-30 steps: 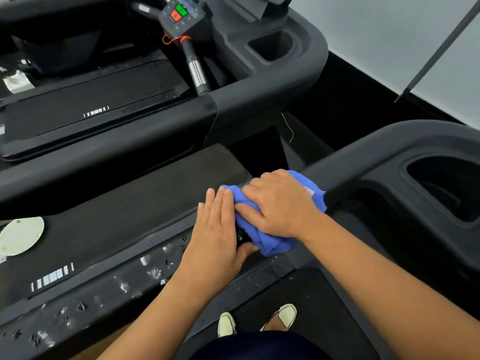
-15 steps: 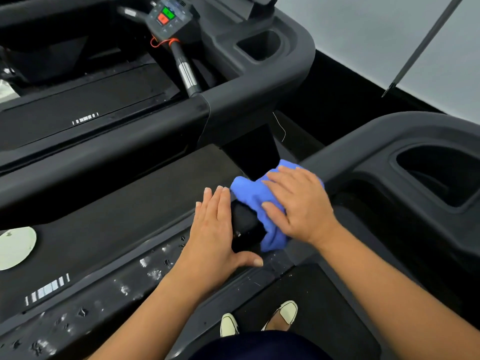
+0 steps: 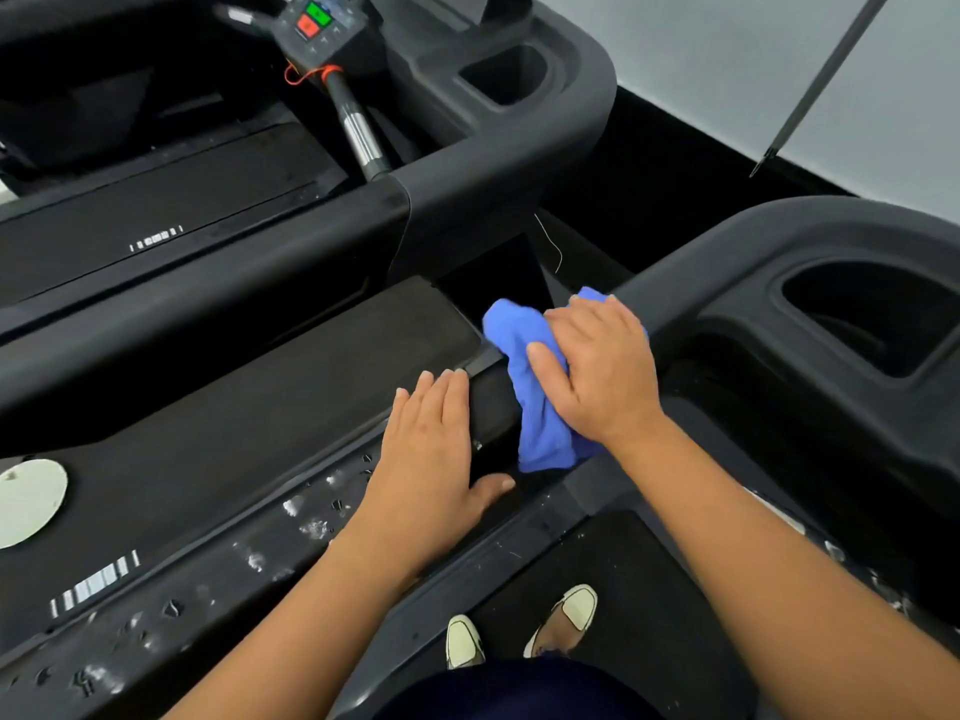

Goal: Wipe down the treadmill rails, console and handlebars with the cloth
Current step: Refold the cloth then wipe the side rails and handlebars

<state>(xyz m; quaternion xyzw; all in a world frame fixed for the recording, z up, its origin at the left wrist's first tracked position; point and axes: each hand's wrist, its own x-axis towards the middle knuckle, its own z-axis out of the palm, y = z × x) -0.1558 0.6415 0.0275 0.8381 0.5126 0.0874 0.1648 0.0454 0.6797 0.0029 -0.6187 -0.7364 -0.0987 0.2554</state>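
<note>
Cloth [image 3: 540, 407]: your right hand [image 3: 602, 371] covers its right part.
Disc [image 3: 26, 501]: left edge cuts it.
Far console [image 3: 322, 28]: top edge crops it.

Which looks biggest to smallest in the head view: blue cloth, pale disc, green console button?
1. blue cloth, though the right hand covers part of it.
2. pale disc, cut off by the frame edge.
3. green button, also farthest from the camera.
</note>
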